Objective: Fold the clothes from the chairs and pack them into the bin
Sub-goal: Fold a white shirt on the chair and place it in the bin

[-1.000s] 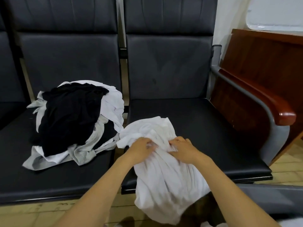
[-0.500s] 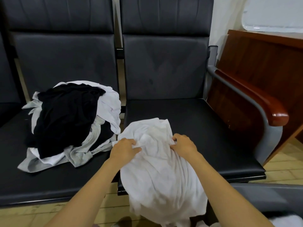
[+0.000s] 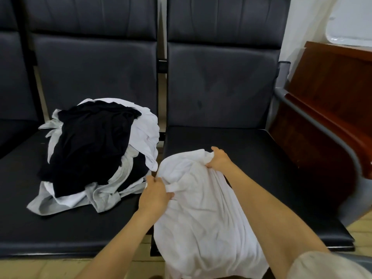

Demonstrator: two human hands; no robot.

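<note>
I am at the opening-out step of the fold: I hold the white shirt (image 3: 201,208) by its upper edge. My left hand (image 3: 156,193) pinches a bunch of cloth at the near left corner, and my right hand (image 3: 219,159) curls its fingers round the far corner, with the cloth pulled loosely between them. The shirt lies across the front left part of the right chair (image 3: 271,168), and its lower half hangs over the seat's front edge toward me. Next, I judge, I must draw it up and back so that all of it lies flat on the seat before I fold in the sides. There is bare seat behind and to the right of my right hand, bounded by the backrest and the wooden armrest (image 3: 342,125). On the left there is little room: my left hand is just beside the pile of clothes (image 3: 96,150) on the left chair (image 3: 60,228), right at the gap between the seats, where a sleeve could slip down or snag the pile. I cannot see the bin.
</note>
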